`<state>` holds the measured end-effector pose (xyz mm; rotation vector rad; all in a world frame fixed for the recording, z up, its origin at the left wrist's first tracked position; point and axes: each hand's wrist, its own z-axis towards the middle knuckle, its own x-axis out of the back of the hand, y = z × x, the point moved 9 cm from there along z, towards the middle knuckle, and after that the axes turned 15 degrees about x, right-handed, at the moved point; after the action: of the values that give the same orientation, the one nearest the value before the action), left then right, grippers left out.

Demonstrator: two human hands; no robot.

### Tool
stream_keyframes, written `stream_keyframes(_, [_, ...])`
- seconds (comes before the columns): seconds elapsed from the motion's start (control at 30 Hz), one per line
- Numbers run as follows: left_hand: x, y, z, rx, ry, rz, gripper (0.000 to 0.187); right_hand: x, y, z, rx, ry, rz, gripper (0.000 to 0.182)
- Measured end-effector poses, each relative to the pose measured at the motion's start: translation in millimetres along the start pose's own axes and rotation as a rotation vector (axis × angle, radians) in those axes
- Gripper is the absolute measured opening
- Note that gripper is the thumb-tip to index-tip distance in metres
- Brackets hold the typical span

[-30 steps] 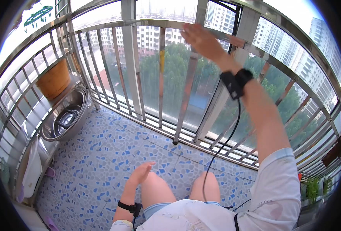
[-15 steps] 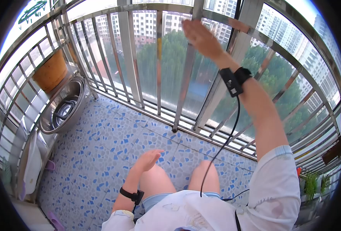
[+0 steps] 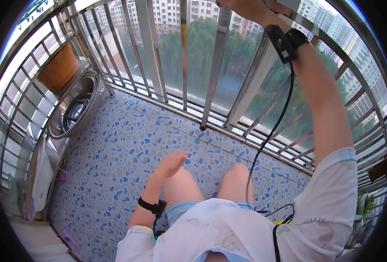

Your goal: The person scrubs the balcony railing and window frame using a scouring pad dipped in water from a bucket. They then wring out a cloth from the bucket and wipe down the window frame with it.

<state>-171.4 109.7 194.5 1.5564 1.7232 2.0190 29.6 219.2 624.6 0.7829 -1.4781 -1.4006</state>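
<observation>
My left hand [image 3: 172, 164] hovers in front of my left knee, fingers stretched out and holding nothing. A black strap with a small device [image 3: 152, 206] sits on that wrist. My right arm reaches up to the metal railing [image 3: 217, 65], and my right hand [image 3: 248, 9] overlaps its upper part at the top edge of the view. The right fingers are mostly cut off by the frame. On the right wrist is a black box-shaped device [image 3: 281, 43], with a black cable [image 3: 275, 126] hanging down towards my lap.
At left, a large metal basin [image 3: 73, 107] stands beside an orange-brown pot [image 3: 58, 70]. Purple slippers [image 3: 69, 240] lie near the lower left. Blue-and-grey patterned tiles [image 3: 128, 144] cover the balcony floor. Green plants [image 3: 366, 204] are at the right, and trees and buildings show beyond the railing.
My right hand has moved up and to the right, partly out of view. The camera view has tipped downward a little. My left hand keeps nearly the same pose.
</observation>
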Motion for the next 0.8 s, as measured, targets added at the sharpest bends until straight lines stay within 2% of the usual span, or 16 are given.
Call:
stream_keyframes(0.07, [0,4,7,-0.004,0.004,0.008,0.064,4,3,2,-0.087,0.034,-0.082,0.041])
stream_keyframes(0.13, [-10,-2,7,0.038,-0.071,0.012,0.073,1,-7,1,-0.143,0.059,-0.041,0.041])
stream_keyframes(0.2, [-12,-8,9,0.057,-0.087,0.017,0.074,4,-12,-6,-0.305,0.149,-0.01,0.042])
stream_keyframes(0.27, [-16,-19,11,0.08,-0.115,0.015,0.075,-8,-41,-9,-0.321,0.182,0.042,0.043])
stream_keyframes(0.33, [-13,-23,12,-0.03,-0.009,0.026,0.053,-20,-76,-12,-0.354,0.166,0.099,0.042])
stream_keyframes(0.4, [-14,-29,10,0.014,-0.023,0.013,0.053,-38,-125,-23,-0.374,0.229,0.159,0.042])
stream_keyframes(0.47, [-15,-32,7,0.048,-0.035,0.004,0.052,-68,-180,-30,-0.338,0.057,0.166,0.049])
stream_keyframes(0.7, [-34,-62,8,0.165,-0.107,0.038,0.054,-103,-375,-41,-0.196,-0.108,0.31,0.045])
stream_keyframes(0.77, [-42,-81,10,0.203,-0.106,0.039,0.054,-116,-437,-45,-0.089,-0.17,0.346,0.046])
stream_keyframes(0.8, [-53,-101,12,0.201,-0.076,0.125,0.055,-120,-460,-48,-0.052,-0.22,0.472,0.047])
